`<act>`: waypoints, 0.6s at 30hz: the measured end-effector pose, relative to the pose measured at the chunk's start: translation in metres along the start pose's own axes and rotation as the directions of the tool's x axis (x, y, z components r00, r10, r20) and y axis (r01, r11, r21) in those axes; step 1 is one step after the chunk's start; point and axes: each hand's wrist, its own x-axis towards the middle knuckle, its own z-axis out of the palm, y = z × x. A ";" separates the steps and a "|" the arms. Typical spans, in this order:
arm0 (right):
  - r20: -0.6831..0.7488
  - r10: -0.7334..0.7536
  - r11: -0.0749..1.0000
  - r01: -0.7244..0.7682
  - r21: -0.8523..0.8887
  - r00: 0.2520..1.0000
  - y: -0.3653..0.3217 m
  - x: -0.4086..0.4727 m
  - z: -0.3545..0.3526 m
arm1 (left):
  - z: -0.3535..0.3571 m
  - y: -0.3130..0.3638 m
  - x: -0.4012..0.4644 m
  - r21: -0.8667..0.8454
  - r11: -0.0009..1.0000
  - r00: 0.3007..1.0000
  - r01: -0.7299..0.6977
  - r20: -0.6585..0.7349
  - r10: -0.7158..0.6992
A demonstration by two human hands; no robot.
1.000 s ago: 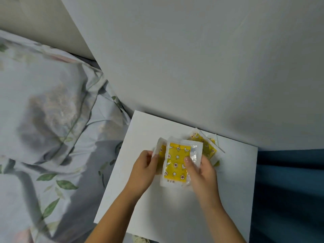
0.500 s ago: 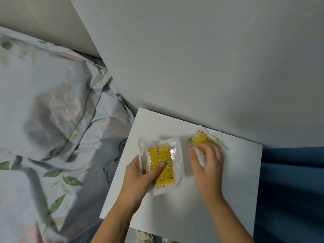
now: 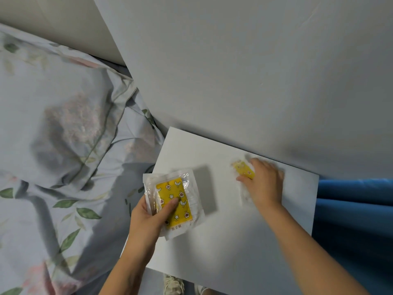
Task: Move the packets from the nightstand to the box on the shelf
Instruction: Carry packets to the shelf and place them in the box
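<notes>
At right centre of the frame, the far packet (image 3: 243, 170) is smeared by motion blur and mostly covered by the right hand (image 3: 262, 182), whose fingers (image 3: 244, 179) are blurred too. Shoes (image 3: 173, 284) are cut off at the bottom edge.

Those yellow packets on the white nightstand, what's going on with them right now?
A person is gathering them up. The left hand grips a small stack of yellow packets in clear wrappers, thumb on top, at the left side of the white nightstand. The right hand reaches to the back of the top and lies on another yellow packet, which is blurred; whether it is gripped yet is unclear. No box or shelf is in view, so nothing has been put away yet.
</notes>
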 end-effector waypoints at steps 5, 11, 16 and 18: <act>-0.010 0.373 0.901 -0.359 0.244 0.928 0.009 -0.021 0.006 | -0.005 0.003 0.003 -0.003 1.000 1.000 -0.004 0.010 0.004; 0.004 0.443 0.878 -0.435 0.202 0.896 0.008 -0.024 0.005 | -0.005 0.003 0.006 0.099 0.994 0.999 -0.039 0.030 0.036; 0.046 0.437 0.856 -0.431 0.285 0.898 0.002 -0.014 -0.002 | 0.001 -0.003 0.002 0.145 0.989 0.999 -0.030 0.038 0.025; 0.097 0.360 0.876 -0.372 0.309 0.928 0.005 -0.016 -0.001 | 0.004 -0.004 -0.001 0.155 0.987 0.999 -0.037 0.034 0.032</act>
